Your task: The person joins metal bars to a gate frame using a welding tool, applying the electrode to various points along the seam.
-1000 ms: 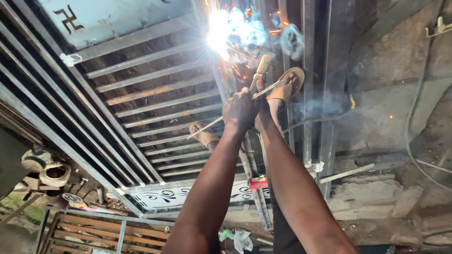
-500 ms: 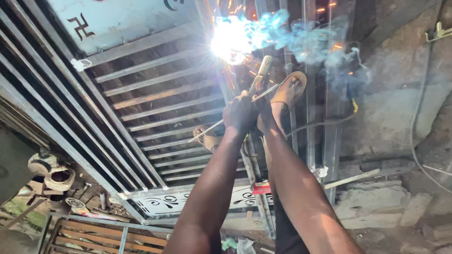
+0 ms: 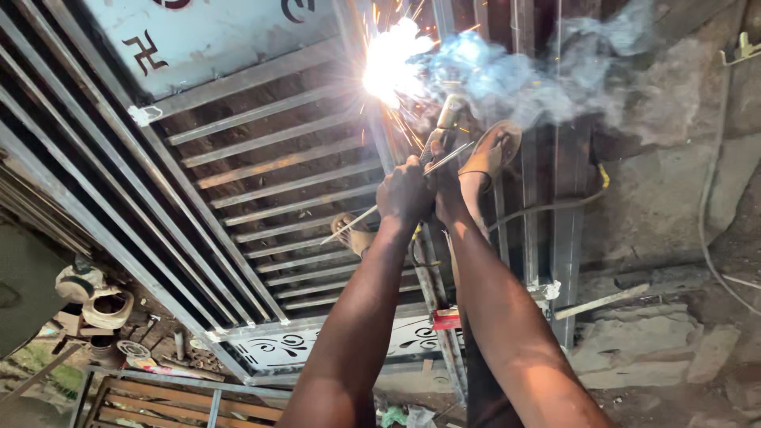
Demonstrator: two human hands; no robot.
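Standing over a metal gate (image 3: pixel 261 158) laid flat, both arms reaching out together toward a vertical bar (image 3: pixel 380 135) of the frame. Left hand (image 3: pixel 404 194) clenching around a thin welding rod (image 3: pixel 357 220), lying slantwise under the fist, seemingly steadying it against shake. Right hand (image 3: pixel 444 186) closing round the electrode holder (image 3: pixel 450 119), pressing close beside the left so the two brace each other. Arc (image 3: pixel 392 59) flaring white at the bar just beyond the holder, throwing sparks, smoke (image 3: pixel 547 75) drifting off to the right. Sandalled foot (image 3: pixel 491 150) planted on the bars just beside the hands, probably pinning the gate flat; another foot (image 3: pixel 353 234) lower left. Cable (image 3: pixel 547 206) trailing away rightward, clear of the weld. Tools (image 3: pixel 87 289) lying well apart, lower left.
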